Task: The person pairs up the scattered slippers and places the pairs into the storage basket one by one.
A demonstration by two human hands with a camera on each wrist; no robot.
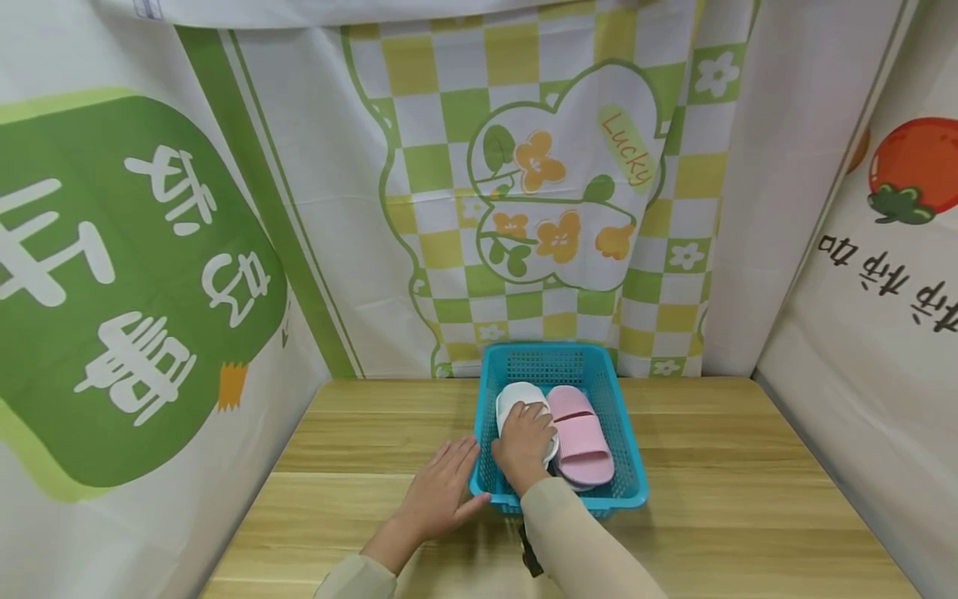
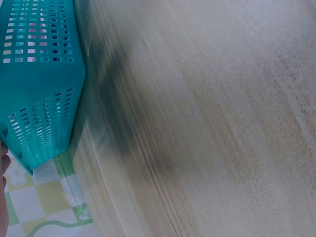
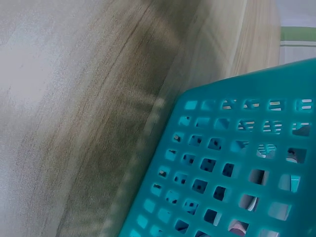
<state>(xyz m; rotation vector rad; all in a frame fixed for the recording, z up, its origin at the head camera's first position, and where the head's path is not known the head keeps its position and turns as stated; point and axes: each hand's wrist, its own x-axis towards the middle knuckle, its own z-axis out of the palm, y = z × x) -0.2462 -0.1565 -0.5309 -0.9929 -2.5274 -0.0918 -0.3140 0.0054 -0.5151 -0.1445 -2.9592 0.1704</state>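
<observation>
A blue plastic basket (image 1: pixel 632 453) with perforated sides stands on the table. Inside lie a white slipper (image 1: pixel 516 393) on the left and a pink slipper (image 1: pixel 587 437) on the right, with part of another pale sole showing beneath the pink one. My right hand (image 1: pixel 524 441) reaches over the front rim and grips the white slipper, its fingers spread across the top and the thumb at the left side. My left hand (image 1: pixel 441 491) is at the basket's left rim, fingers extended, fingertips right at the edge. In the left wrist view, only fingertips (image 2: pixel 5 160) show beside the basket (image 2: pixel 44 81).
The wooden table (image 1: pixel 374 424) runs back to a checkered cloth (image 1: pixel 464 274) hanging behind the basket. Printed cloth walls (image 1: pixel 224 200) enclose the left and right sides. A dark strap (image 1: pixel 530 553) hangs beneath the right sleeve, near the front of the basket.
</observation>
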